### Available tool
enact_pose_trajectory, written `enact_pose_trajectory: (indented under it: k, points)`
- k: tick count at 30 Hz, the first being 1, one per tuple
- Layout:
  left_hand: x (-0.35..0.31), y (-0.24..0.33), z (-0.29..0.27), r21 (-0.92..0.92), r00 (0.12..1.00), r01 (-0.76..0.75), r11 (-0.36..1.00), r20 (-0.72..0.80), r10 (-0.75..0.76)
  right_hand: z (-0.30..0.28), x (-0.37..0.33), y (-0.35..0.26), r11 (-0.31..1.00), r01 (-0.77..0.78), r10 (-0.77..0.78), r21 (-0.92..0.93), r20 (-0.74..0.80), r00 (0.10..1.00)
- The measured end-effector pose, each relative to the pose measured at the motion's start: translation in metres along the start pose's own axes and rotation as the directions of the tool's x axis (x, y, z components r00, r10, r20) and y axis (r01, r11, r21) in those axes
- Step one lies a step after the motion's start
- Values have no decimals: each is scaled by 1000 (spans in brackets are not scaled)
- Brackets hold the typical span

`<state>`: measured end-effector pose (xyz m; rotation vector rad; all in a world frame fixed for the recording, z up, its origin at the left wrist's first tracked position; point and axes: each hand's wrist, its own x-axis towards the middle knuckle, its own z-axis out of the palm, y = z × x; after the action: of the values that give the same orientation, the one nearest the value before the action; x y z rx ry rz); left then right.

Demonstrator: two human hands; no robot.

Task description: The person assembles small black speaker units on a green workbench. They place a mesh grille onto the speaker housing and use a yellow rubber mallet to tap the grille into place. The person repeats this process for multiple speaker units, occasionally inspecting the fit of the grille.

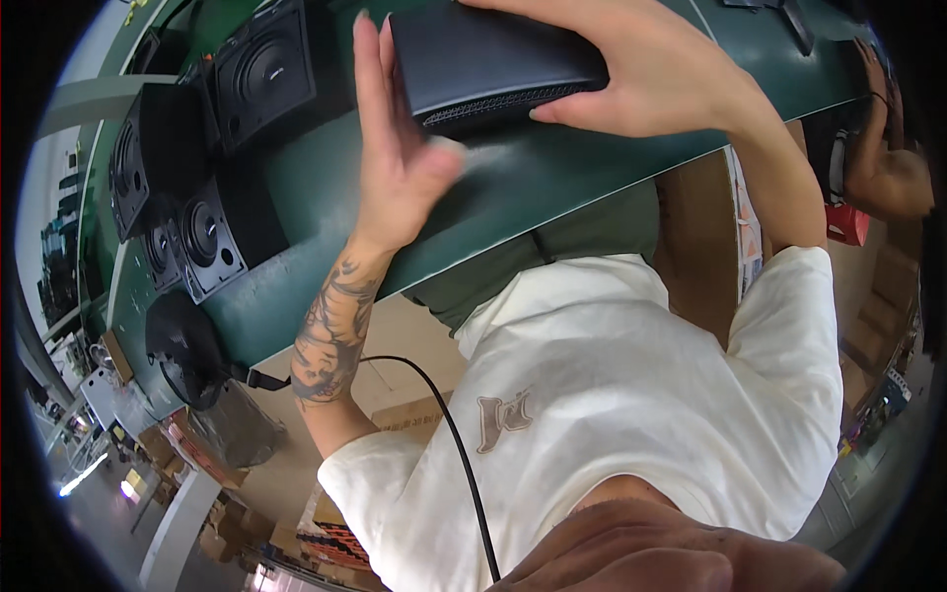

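A black speaker box [493,61] with a fine mesh grille along its near edge is at the top middle, over the green table. My right hand [651,74] grips its right side, thumb at the near edge and fingers stretched across the far side. Along the box's left side stands my left hand [395,168], its fingers straight and the thumb apart, slightly blurred. Whether the left palm presses on the box I cannot tell. The underside of the box is hidden.
Several black speakers [264,71] with round cones stand at the left of the green table [326,212]. A round black object [184,345] with a cable sits at the table's left end. Another person's arm [883,178] shows at the far right, near a red item [846,224].
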<state>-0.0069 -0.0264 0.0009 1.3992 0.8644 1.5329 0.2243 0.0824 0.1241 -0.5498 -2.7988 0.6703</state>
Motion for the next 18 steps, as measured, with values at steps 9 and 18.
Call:
enact_pose_trajectory:
  k: [9, 18]
  points:
    - [11, 20, 29, -276, 980, 148, 950, -90, -179, 20, 1, 10, 993, 4, -16, -114, -109, 994]
    - [16, 22, 44, -223, 971, 117, 968, -177, -158, 25, 6, 16, 993, 21, -39, -113, -156, 987]
